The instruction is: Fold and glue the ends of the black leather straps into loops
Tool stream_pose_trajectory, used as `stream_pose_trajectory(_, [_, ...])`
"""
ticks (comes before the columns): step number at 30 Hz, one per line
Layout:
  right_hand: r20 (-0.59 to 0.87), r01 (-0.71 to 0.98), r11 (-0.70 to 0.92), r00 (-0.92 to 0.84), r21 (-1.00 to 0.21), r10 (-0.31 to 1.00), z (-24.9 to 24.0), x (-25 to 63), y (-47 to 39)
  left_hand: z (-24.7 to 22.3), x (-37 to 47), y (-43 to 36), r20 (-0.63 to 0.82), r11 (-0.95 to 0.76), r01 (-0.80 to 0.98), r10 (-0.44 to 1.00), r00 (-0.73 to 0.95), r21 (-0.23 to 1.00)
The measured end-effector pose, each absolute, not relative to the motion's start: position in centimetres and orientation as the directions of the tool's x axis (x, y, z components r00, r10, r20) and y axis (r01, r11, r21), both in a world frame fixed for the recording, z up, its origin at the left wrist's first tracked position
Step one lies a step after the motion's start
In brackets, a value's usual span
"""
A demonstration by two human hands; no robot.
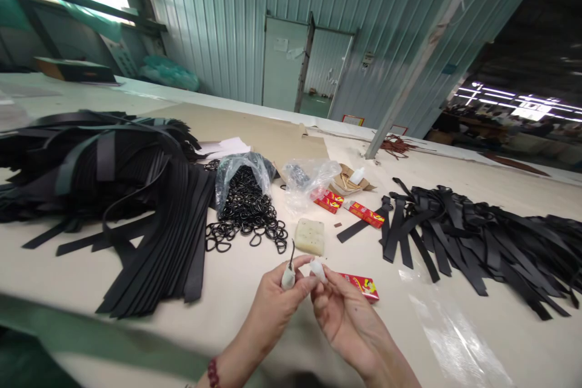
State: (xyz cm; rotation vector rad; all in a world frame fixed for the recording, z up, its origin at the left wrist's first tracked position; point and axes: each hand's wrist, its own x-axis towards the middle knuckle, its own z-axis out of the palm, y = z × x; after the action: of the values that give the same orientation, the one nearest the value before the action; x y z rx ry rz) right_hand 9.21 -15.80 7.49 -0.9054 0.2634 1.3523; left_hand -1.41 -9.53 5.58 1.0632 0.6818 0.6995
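My left hand [278, 297] is closed around a small tool with a whitish handle [288, 279]; a thin dark curved tip sticks up from it. My right hand [341, 309] pinches a small whitish translucent piece [317, 269], perhaps plastic, and the left fingertips meet it there. Its exact kind is too small to tell. Just beyond the hands lies a pale yellowish block [310, 237]. A red and yellow box [366, 286] rests on the table, partly behind my right hand.
Black straps [182, 236] are heaped at left, and more black strips [454, 224] lie at right. Black D-shaped rings [248, 203] spill from a clear bag [222, 179]. Further red boxes [365, 214] and a cardboard piece with a white bottle [357, 175] lie behind. A post [409, 66] rises at the table's back.
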Motion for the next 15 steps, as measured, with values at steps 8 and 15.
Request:
stream_pose_trajectory(8, [-0.637,-0.941,-0.097,0.140,-0.323,0.758,7.3,6.3,-15.1,6.5,-3.4,-8.8,-0.090,0.269,-0.213,0.792,0.604,0.939])
stream_pose_trajectory(15, [-0.593,-0.929,-0.204,0.020,-0.308,0.805,7.2,5.0,-14.6,6.8,-4.7,-7.9,-0.081,0.239,-0.208,0.817,0.570,0.949])
